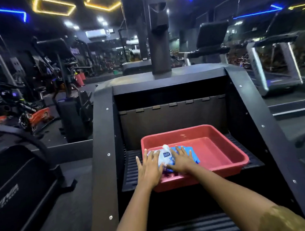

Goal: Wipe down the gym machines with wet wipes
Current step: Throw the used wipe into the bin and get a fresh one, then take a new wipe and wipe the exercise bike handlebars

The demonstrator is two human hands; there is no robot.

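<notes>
Where tray (215, 147) sits, step (131, 169) ribbed black; gym (95, 53) dim, neon-lit.

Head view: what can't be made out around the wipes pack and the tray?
Wipes pack: label print too small to read; the left hand and right hand cover both its sides.
Blue item beside it: mostly under the right hand, unidentifiable.
Red tray: near wall partly behind the forearms.
Machine column: top cut off by the frame edge.
Background machines: dark, blurred.
</notes>
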